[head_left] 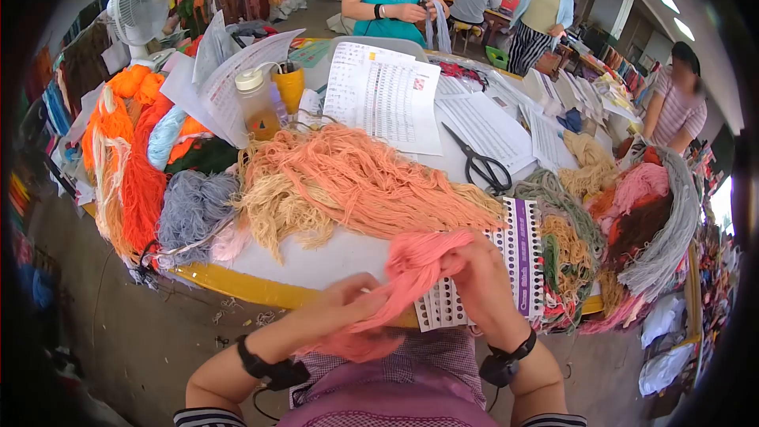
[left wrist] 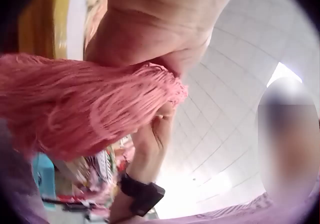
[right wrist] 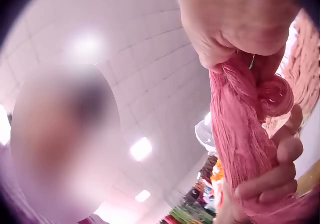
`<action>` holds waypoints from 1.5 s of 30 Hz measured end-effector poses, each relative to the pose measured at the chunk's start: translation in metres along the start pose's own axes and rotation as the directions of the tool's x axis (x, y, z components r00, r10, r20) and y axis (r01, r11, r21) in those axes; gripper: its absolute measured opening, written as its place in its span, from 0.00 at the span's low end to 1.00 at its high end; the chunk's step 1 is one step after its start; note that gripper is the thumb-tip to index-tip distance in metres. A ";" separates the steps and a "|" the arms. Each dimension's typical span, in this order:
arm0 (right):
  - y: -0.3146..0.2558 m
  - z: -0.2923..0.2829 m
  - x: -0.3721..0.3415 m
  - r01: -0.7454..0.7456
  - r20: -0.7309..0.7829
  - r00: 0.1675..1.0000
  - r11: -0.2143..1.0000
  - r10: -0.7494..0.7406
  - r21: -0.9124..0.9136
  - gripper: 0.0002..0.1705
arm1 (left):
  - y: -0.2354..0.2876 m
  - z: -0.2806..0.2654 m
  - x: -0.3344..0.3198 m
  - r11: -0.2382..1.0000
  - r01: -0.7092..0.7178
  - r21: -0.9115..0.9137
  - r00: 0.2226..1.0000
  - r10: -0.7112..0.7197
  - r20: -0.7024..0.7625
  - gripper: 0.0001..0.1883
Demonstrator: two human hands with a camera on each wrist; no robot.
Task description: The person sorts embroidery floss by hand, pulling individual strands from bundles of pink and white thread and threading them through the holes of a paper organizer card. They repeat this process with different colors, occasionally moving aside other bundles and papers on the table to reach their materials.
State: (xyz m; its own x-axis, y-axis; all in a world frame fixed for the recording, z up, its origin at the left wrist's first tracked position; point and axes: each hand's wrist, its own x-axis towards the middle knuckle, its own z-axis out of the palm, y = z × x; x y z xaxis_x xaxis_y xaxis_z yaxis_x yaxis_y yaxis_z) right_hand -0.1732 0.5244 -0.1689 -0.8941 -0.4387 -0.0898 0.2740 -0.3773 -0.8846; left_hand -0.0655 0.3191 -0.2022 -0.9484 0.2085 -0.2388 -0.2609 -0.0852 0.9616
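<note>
A skein of pink yarn [head_left: 407, 273] is stretched between both hands over the near table edge, its loose tail hanging toward the lap. My right hand [head_left: 484, 281] pinches the skein's upper end, where the strands bunch and a small loop [right wrist: 276, 95] stands out at the side. Lower down, my left hand [head_left: 348, 304] has its fingers curled round the strands, as the right wrist view shows. Seen from the left wrist, the yarn [left wrist: 95, 104] fans out in a thick bundle below the left hand [left wrist: 155, 24].
Peach yarn [head_left: 356, 182] is heaped across the table, with grey yarn [head_left: 194, 213] and orange yarn [head_left: 111, 142] to its left. Black scissors [head_left: 482, 164], printed sheets [head_left: 379, 99] and a hole-punched card [head_left: 522, 257] lie near. A bottle [head_left: 257, 103] stands behind; a person sits opposite.
</note>
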 end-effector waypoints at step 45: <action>0.031 0.022 -0.039 0.362 0.467 0.880 0.763 -0.089 -0.536 0.15 | 0.169 -0.115 -0.156 0.559 -0.826 0.072 0.327 0.579 -0.747 0.22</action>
State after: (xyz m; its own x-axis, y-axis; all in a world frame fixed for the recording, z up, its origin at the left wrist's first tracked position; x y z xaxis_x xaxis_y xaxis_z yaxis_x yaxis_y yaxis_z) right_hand -0.1224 0.5120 -0.1824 -0.6461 -0.7328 0.2135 -0.3039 -0.0096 -0.9527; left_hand 0.0176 0.1597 -0.0175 -0.5956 -0.7087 0.3782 0.6509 -0.1498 0.7442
